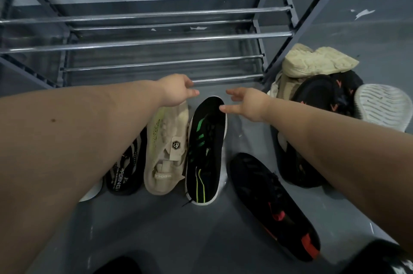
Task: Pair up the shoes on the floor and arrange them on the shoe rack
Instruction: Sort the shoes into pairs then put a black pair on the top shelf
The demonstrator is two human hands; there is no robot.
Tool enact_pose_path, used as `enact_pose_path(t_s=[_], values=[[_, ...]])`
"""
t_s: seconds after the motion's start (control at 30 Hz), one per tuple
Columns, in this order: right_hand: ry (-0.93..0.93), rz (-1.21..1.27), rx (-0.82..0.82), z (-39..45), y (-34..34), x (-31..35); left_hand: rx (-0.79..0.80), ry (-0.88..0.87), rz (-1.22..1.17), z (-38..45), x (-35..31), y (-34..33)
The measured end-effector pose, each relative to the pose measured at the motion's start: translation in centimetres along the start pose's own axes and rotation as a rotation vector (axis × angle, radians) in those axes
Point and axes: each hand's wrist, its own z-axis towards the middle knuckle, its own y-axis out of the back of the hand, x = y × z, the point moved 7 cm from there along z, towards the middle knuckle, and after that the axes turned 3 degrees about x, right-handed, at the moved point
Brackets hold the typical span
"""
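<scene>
Two hands out front, left hand (175, 90) pinching the beige shoe (166, 150) on the floor, right hand (245, 103) spread empty over the green-striped shoe (206, 150) — better reach for the beige mate (317, 61) instead.

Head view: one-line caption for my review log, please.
Both bare hands, left hand and right hand, reach over a beige knit sneaker and a black green-striped sneaker before the metal-bar shoe rack.

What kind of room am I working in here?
Probably a home entryway or storage corner: a bare metal shoe rack stands against a plain wall, and loose shoes, such as the beige one, lie on the grey painted floor.
</scene>
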Motion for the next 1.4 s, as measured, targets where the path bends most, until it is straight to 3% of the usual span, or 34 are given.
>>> enact_pose_path(t_s=[0.13,0.2,0.47,0.8,1.07,1.4], values=[[-0.028,-0.562,0.016,-2.0,0.6,-1.5,0.021,-0.161,0.302,-1.1,-3.8,-1.7],[-0.031,-0.661,0.046,-3.2,0.4,-2.6,0.061,-0.231,0.391,-1.7,-5.9,-3.2],[-0.026,-0.637,0.096,-7.6,-2.2,-7.9,0.281,-0.379,0.573,-3.4,-11.1,-12.4],[-0.083,-0.52,0.191,-8.3,-4.0,-11.6,0.513,-0.3,0.58,-1.7,-8.7,-18.7],[-0.105,-0.473,0.247,-5.9,-4.2,-12.5,0.508,-0.242,0.408,0.6,-8.2,-18.3],[-0.145,-0.152,0.066,-5.3,-4.1,-13.8,0.453,-0.254,0.099,0.5,-10.8,-17.1]])
